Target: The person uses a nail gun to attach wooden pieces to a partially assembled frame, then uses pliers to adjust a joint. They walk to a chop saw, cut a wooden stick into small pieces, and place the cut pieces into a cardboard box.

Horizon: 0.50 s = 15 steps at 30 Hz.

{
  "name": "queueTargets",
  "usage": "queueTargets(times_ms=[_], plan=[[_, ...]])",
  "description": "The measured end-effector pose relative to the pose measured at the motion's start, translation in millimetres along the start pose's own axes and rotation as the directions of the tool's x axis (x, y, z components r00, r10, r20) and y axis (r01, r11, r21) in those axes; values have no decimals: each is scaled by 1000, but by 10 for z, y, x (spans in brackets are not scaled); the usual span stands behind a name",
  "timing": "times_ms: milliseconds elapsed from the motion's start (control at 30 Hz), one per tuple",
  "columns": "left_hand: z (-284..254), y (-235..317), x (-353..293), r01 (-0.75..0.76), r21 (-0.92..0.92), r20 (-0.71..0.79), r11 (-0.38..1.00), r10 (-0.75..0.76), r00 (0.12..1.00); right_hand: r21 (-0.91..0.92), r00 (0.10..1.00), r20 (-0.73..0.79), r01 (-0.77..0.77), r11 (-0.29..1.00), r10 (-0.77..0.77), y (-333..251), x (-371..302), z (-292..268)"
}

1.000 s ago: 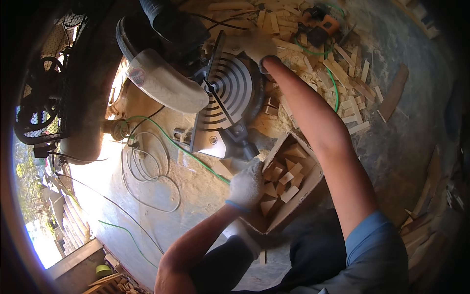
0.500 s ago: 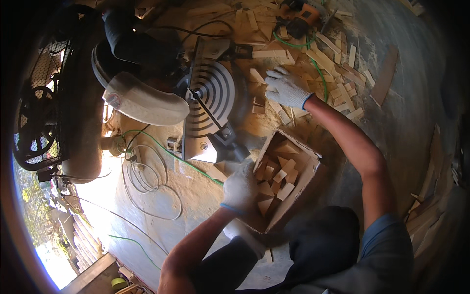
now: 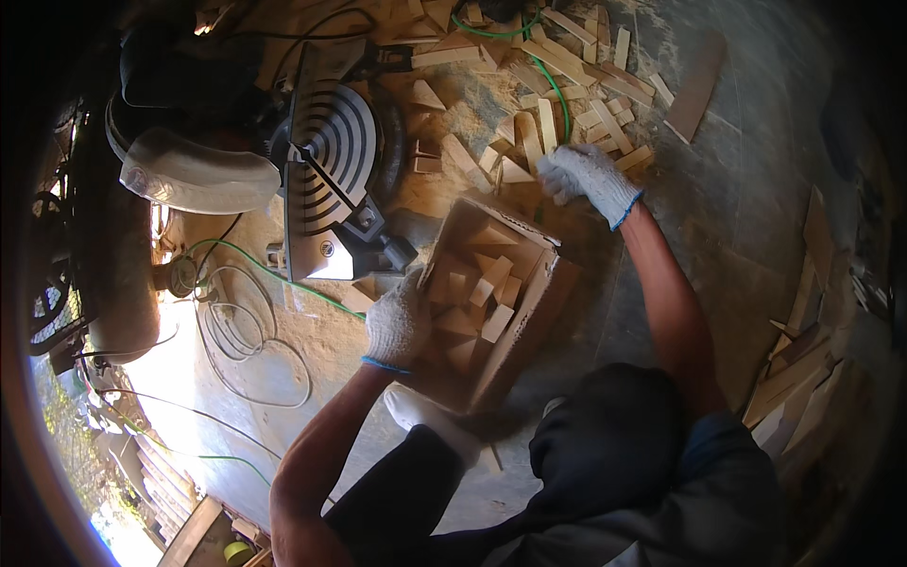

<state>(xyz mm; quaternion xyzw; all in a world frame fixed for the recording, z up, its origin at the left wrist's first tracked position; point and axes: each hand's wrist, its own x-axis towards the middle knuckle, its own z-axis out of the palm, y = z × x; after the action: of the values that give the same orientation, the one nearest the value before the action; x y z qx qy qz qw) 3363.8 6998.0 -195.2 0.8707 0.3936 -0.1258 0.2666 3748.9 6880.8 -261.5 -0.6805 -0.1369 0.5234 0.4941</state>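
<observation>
A cardboard box without a closed top stands tilted in front of me, with several small wood offcuts inside. My left hand, in a white knit glove with a blue cuff, is closed on the box's left wall. Beyond the box's far right corner is my right hand, gloved alike, low over the near edge of the scattered wood strips. Its fingers bend downward and their tips are blurred, so I cannot make out anything in them. A small triangular offcut lies just left of those fingers.
A miter saw with a round striped base stands left of the box, its dust bag hanging further left. A green hose and a coiled cable cross the floor. A brown board lies far right; more planks lie at the right.
The view has shifted, so the saw and box sit further left and higher. My right hand has moved right and nearer across the offcuts, its fingers more bent. My left hand stays on the box.
</observation>
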Motion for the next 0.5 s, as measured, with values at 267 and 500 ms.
queueTargets(times_ms=[267, 500], plan=[[-452, 15, -248, -59, -115, 40, 992, 64, 997, 211, 901, -259, 403, 891, -347, -194, 227, -61], [-1141, -627, -955, 106, -46, -26, 993, -107, 994, -160, 950, 307, 117, 980, -63, -84, -66, 501]])
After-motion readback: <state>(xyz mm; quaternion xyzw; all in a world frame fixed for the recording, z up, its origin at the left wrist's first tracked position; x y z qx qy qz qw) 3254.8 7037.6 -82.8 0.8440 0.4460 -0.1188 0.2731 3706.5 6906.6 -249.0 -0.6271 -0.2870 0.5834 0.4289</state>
